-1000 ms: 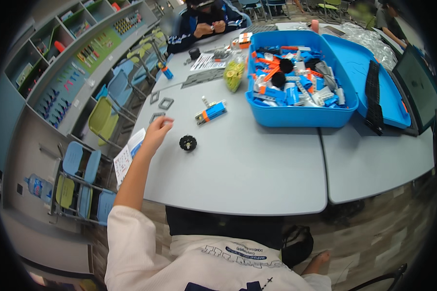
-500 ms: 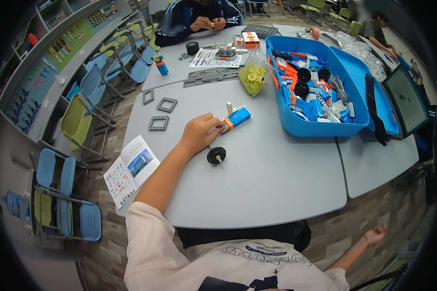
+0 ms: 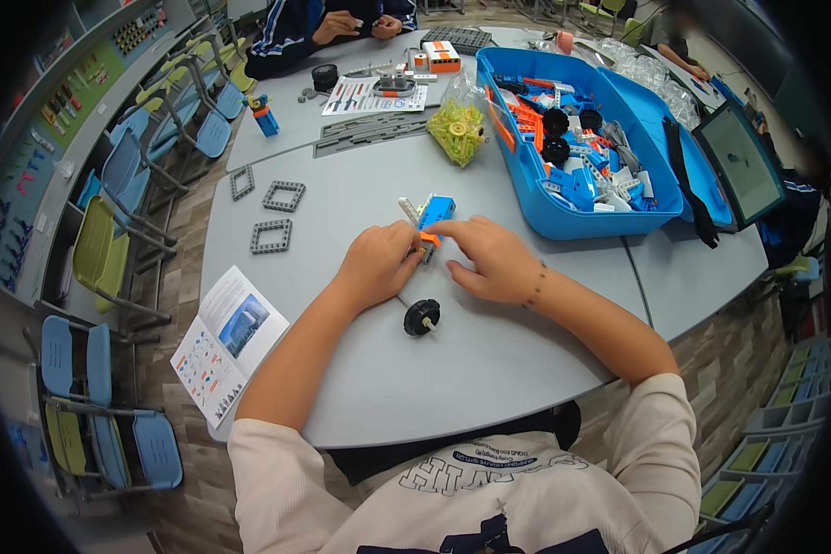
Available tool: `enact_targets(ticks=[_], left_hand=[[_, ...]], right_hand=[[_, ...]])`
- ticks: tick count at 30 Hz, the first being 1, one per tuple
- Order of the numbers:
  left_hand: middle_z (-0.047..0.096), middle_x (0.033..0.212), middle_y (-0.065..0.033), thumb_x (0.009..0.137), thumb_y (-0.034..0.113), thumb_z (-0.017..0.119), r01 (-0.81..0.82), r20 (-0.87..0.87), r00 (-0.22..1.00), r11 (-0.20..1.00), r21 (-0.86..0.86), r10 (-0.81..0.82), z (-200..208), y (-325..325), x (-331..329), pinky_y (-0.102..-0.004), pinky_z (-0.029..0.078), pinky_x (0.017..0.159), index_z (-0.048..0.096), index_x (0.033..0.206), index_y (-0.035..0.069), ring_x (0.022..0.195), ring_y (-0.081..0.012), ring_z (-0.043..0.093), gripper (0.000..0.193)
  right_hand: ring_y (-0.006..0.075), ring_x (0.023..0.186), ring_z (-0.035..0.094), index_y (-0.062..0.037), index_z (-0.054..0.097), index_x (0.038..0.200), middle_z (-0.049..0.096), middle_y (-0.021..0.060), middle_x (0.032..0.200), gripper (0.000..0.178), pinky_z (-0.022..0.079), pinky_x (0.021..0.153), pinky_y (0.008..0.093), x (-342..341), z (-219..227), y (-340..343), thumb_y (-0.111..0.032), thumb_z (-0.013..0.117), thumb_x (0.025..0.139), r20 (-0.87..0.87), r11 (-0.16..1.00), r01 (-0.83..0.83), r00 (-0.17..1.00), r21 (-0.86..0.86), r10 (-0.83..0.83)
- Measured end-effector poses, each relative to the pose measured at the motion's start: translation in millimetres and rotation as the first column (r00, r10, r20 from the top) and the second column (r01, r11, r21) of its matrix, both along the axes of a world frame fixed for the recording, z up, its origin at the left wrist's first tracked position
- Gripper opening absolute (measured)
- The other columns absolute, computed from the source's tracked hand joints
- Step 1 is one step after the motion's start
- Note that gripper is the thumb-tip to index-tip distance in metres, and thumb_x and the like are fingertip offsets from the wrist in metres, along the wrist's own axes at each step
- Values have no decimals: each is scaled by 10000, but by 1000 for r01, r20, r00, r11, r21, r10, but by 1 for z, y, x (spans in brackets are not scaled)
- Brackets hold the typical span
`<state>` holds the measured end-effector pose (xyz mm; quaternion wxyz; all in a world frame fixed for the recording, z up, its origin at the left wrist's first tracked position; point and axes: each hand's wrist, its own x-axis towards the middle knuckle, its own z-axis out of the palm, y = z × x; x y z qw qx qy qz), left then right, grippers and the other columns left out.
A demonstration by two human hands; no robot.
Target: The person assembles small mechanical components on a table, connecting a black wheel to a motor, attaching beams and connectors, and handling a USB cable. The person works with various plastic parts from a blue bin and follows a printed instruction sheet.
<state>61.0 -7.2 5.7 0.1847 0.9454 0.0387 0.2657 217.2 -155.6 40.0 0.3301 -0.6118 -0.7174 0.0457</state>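
A small assembly of blue, orange and grey building bricks [image 3: 438, 210] lies in the middle of the table. My left hand [image 3: 379, 263] is closed on its near left side, the fingers bent against the orange part; a pale beam sticks up beside them. My right hand [image 3: 494, 260] reaches in from the right, forefinger stretched to the bricks and thumb held apart. What lies under the left fingertips is hidden. Just nearer to me, a black wheel [image 3: 422, 317] on a light axle rests on the table, below the left hand.
Three grey square frames [image 3: 271, 236] and an open booklet [image 3: 231, 337] lie to the left. At the right stands a blue bin [image 3: 600, 222] full of parts. A bag of yellow-green pieces [image 3: 456, 134] and grey beams [image 3: 369, 132] lie farther back. Across the table, a person's hands [image 3: 338, 27] hold something small.
My right hand has come from beside the table up to the brick assembly. My left hand stays on the assembly. The view has shifted slightly.
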Motion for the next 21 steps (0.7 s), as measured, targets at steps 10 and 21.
enact_targets(ticks=[10,21], left_hand=[[559,782,-97,801,96,637,39,-101,994,997,-64,-45,0,5,3,-393,407,645,512,862,64,695,-306,530,143],[561,774,-56,837,119,620,88,-205,973,993,-85,-104,2,-2,1,-354,388,697,502,876,75,695,-259,530,132]], right_hand=[[281,762,601,-132,621,1030,621,83,784,300,457,694,405,22,-35,37,-106,649,733,16,998,-50,999,45,49],[259,709,565,-117,623,1082,582,89,771,341,454,668,376,31,-39,39,-41,602,750,-94,996,86,992,20,-84]])
